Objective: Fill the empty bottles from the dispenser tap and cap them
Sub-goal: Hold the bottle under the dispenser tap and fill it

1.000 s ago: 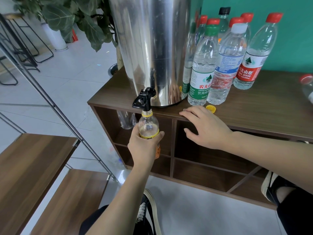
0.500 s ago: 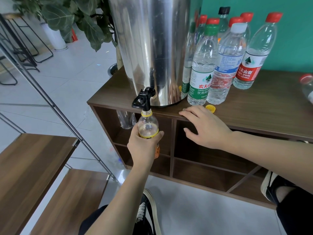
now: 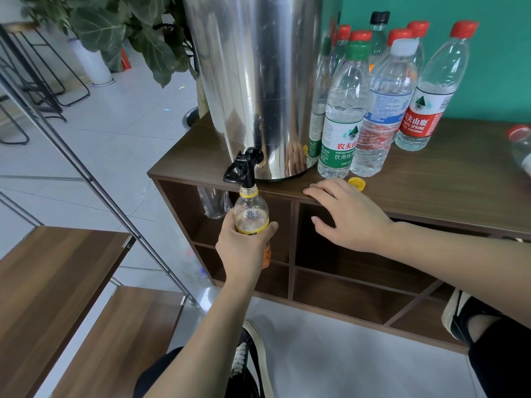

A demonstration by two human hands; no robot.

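The left hand (image 3: 244, 248) grips a yellow-labelled bottle (image 3: 251, 215) upright, its open mouth right under the black tap (image 3: 242, 168) of the steel dispenser (image 3: 258, 81) — the right hand (image 3: 347, 216) rests flat, fingers spread, on the cabinet edge (image 3: 287, 193) beside the tap, near a loose yellow cap (image 3: 357, 183)

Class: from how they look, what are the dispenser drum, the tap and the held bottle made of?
Dispenser drum: polished metal, probably stainless steel; it mirrors the hand. Tap: black, matte, likely plastic. Held bottle: clear thin plastic, see-through above its yellow label.
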